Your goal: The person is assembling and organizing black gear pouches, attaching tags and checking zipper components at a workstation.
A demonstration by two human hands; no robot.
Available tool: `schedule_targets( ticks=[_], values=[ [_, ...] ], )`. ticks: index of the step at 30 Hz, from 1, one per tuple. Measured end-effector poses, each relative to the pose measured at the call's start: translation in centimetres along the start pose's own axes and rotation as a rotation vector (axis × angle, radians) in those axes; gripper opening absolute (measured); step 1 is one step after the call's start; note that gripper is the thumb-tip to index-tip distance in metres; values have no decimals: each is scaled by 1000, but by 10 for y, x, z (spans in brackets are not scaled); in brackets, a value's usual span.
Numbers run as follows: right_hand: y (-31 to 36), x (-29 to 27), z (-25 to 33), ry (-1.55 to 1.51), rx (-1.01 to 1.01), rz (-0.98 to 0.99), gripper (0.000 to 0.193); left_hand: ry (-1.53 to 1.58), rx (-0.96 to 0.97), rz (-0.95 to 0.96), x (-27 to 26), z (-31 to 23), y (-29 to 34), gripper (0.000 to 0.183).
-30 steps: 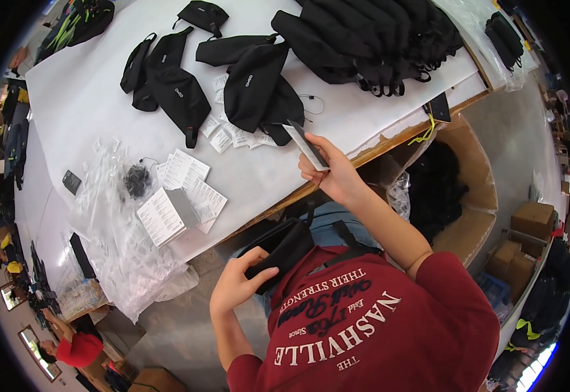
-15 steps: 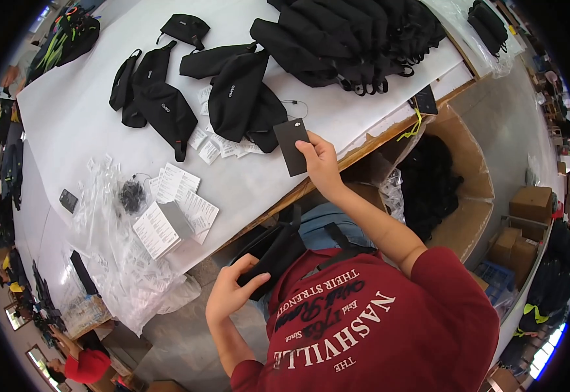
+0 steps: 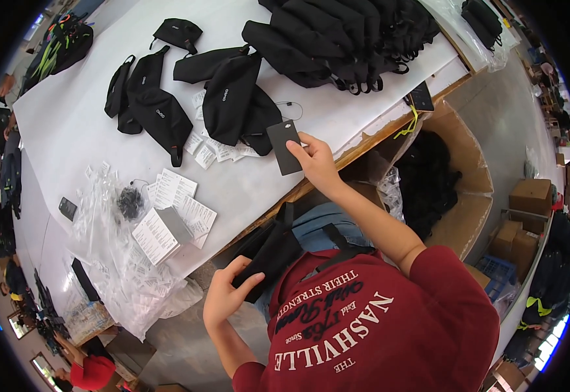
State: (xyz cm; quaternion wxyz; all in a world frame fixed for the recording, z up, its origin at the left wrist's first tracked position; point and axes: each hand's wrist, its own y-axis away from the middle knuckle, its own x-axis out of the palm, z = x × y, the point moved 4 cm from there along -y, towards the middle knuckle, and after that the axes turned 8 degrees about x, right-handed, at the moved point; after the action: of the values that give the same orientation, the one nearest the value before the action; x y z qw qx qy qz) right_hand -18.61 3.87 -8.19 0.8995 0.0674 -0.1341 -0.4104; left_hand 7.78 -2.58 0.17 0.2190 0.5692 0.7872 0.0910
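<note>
My right hand (image 3: 316,162) pinches a flat black card (image 3: 282,157) with a small pale mark, thumb on its face, held over the table's front edge. Below it, at my lap, my left hand (image 3: 226,294) is closed on a black fabric bag (image 3: 268,256), with the thumb on the near side. Much of this bag lies in shadow against my body. Just beyond the card, black bags (image 3: 229,98) rest on the white tabletop (image 3: 246,186), with white printed tags (image 3: 205,155) partly beneath them. A thin black cord loop (image 3: 291,110) lies beside them.
Several black bags are heaped at the far right (image 3: 337,46). To the left are a stack of white tags (image 3: 157,235), a bundle of black cords (image 3: 130,202) and crumpled clear plastic (image 3: 112,261). An open carton (image 3: 465,157) of black goods stands right of the table.
The view has shifted slightly, so the tabletop things sit a little further left. Both hands keep their holds; the card and the lap bag have moved only slightly.
</note>
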Motion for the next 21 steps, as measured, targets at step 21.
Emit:
schedule_targets(
  ticks=[21],
  values=[
    [72, 9, 65, 1114, -21, 854, 29, -480, 549, 19, 33, -47, -49, 19]
  ],
)
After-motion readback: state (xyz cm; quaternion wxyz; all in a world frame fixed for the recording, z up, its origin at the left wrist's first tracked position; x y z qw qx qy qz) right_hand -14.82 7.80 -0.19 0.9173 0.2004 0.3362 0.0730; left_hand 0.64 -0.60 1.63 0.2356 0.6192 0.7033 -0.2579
